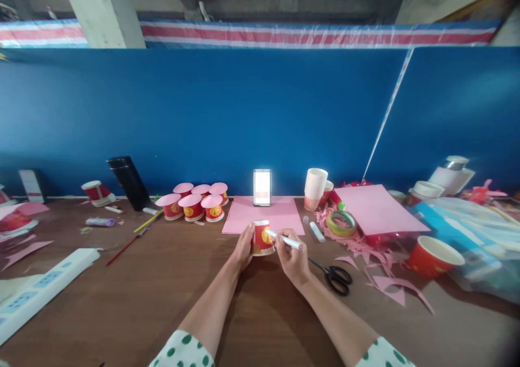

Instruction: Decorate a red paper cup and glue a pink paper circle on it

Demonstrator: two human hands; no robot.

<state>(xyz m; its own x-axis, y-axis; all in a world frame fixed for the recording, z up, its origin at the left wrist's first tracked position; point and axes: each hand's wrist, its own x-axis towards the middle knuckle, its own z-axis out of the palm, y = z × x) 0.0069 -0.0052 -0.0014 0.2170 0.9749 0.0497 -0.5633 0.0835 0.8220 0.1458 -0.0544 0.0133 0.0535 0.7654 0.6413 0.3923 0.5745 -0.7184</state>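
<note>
My left hand [244, 248] is closed round the left side of a red paper cup [263, 242] with a gold emblem, turned upside down above the table. Between the fingers of my right hand [293, 258] is a white marker pen [289, 240], its tip pointing left at the cup's gold emblem. Whether the tip touches the cup I cannot tell. Behind the cup lie pink paper sheets [239, 218]. A pair of black-handled scissors [338, 278] rests just right of my right wrist.
Several red cups topped with pink discs [192, 207] stand back left, near a black bottle [129, 182]. At right are stacked white cups [316, 185], green tape [342, 223], pink scraps, and a red cup [434, 258]. A white power strip [44, 288] lies at left.
</note>
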